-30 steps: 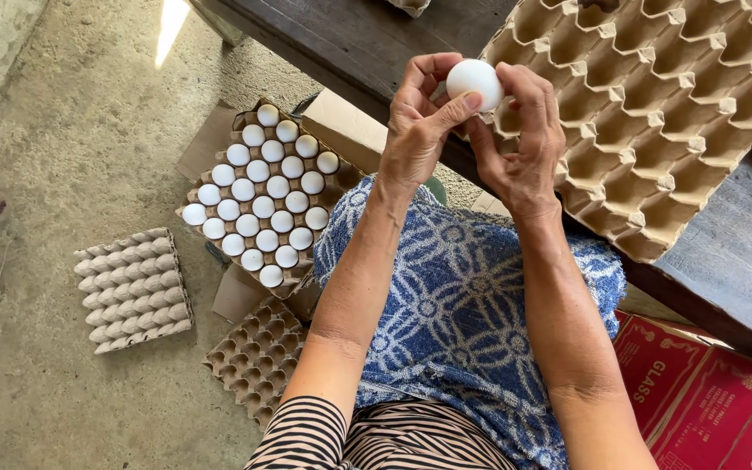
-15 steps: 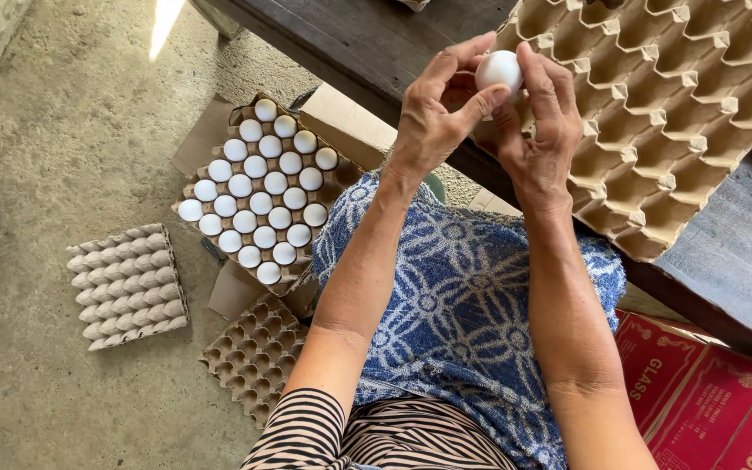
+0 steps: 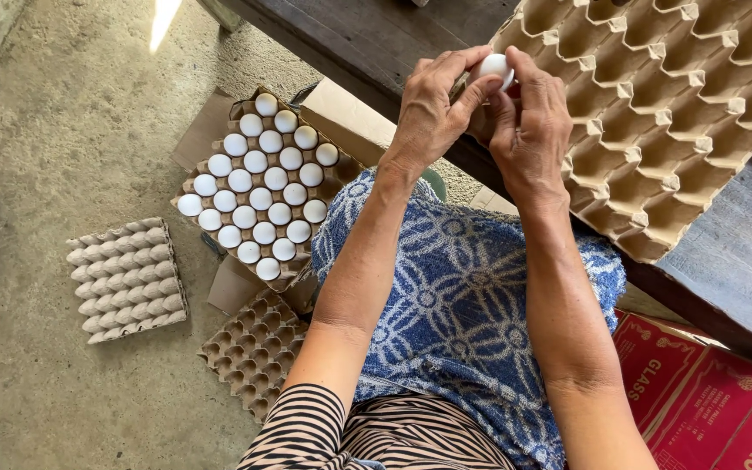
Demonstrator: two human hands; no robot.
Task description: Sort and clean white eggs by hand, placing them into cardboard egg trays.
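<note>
- Left hand (image 3: pixel 433 109) and right hand (image 3: pixel 528 122) are both pinching one white egg (image 3: pixel 495 66) at the empty tray's (image 3: pixel 672 113) near edge.
- Full egg tray (image 3: pixel 258 187) is sitting low left, well apart.

The white egg (image 3: pixel 495 67) is being carried farther up and rightward by both hands, closer to the empty cardboard tray (image 3: pixel 654 113); it is being covered more by the fingers (image 3: pixel 472 91).

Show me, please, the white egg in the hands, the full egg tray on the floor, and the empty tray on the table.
white egg (image 3: pixel 495 66), head view, exposed shell top.
full egg tray (image 3: pixel 258 184), head view, middle egg.
empty tray (image 3: pixel 654 113), head view, central cup ridge.
</note>
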